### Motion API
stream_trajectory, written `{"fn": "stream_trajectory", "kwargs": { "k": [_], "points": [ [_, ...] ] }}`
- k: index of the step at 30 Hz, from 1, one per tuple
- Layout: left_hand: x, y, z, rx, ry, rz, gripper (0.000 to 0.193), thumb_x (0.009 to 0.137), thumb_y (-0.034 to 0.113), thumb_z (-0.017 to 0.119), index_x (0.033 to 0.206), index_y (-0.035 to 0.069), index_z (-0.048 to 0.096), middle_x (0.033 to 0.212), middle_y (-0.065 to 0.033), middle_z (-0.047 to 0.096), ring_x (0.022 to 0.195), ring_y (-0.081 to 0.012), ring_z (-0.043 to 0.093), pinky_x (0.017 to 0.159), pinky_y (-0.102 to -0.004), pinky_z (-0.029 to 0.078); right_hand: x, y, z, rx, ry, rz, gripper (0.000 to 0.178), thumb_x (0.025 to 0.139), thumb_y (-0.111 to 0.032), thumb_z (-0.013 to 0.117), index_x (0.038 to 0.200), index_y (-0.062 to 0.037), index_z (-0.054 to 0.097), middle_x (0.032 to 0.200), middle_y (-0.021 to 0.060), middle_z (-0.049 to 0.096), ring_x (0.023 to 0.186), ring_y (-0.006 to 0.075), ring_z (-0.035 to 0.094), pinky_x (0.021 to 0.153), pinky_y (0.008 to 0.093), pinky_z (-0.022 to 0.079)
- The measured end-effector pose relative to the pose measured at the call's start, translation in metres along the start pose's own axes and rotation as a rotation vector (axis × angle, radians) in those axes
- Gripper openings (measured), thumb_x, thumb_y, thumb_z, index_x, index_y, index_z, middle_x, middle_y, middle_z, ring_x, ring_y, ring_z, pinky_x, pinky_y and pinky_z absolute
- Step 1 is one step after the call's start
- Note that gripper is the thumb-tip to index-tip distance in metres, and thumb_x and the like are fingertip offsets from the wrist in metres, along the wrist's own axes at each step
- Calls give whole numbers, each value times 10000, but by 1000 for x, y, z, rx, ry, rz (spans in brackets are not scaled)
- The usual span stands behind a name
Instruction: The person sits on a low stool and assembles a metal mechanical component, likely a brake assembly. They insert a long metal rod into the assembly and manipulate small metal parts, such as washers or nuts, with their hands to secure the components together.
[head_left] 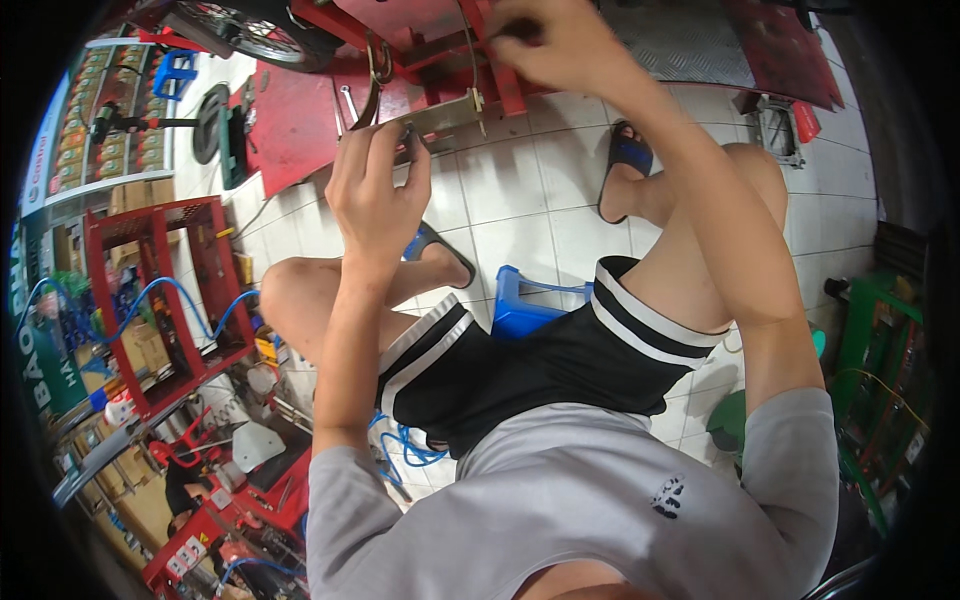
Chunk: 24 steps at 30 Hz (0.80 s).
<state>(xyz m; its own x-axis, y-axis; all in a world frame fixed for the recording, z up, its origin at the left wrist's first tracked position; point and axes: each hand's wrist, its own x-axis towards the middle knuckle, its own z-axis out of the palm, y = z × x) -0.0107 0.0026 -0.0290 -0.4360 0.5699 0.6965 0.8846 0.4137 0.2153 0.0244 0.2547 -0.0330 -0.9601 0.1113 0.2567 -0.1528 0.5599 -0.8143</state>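
Note:
My left hand (378, 185) is raised in front of the red metal frame (440, 50), its thumb and fingers curled together in a pinch. A small dark piece (407, 138) shows between the fingertips; its kind I cannot make out. Just beyond this hand is a greyish metal bar (450, 118) at the frame's lower edge. My right hand (550, 40), bent and smeared by motion, is up beside the frame's right part. Whether it holds anything is hidden.
A combination wrench (347, 103) lies on the red platform (290, 125), near a motorcycle wheel (265, 40). Below me is a blue plastic stool (525, 318). A red rack (160, 300) and a red tool cart (215, 520) stand left, a green cabinet (880, 350) right.

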Motion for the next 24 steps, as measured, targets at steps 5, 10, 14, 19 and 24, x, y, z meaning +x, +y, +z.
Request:
{"fn": "stream_trajectory", "kwargs": {
  "k": [5,10,14,19,24],
  "points": [
    [-6,-3,6,-96,41,-34,211,688,-31,701,885,-7,632,817,-98,620,703,-245,595,618,-327,487,-16,91,-1,-447,-34,187,230,771,-213,585,900,-66,707,785,113,688,734,222,673,711,332,525],
    [-22,-5,0,-215,33,-73,311,650,-39,710,946,-14,618,830,-109,605,715,-262,585,598,-334,482,-5,164,31,-653,-468,442,270,787,-236,583,985,-93,698,882,152,688,830,310,666,770,370,526],
    [-36,6,-7,-423,-104,-246,269,659,-40,715,906,-3,613,757,-104,589,624,-220,566,541,-304,451,-1,229,55,-789,-275,363,296,804,-206,582,1069,-106,670,952,182,673,890,353,647,814,408,514],
    [-40,0,-15,-765,-474,-681,135,777,24,678,889,-6,609,781,-87,613,657,-148,597,536,-265,449,7,258,89,-681,-69,397,247,855,-164,497,1044,-106,645,997,205,644,950,393,611,845,461,499],
    [-46,-4,-5,-1307,-450,-1192,247,876,108,642,1054,-37,550,895,-95,648,740,-129,631,594,-243,480,11,254,100,-636,-136,477,205,882,-141,457,973,-70,626,971,219,640,940,410,606,825,481,500]
  ]
}}
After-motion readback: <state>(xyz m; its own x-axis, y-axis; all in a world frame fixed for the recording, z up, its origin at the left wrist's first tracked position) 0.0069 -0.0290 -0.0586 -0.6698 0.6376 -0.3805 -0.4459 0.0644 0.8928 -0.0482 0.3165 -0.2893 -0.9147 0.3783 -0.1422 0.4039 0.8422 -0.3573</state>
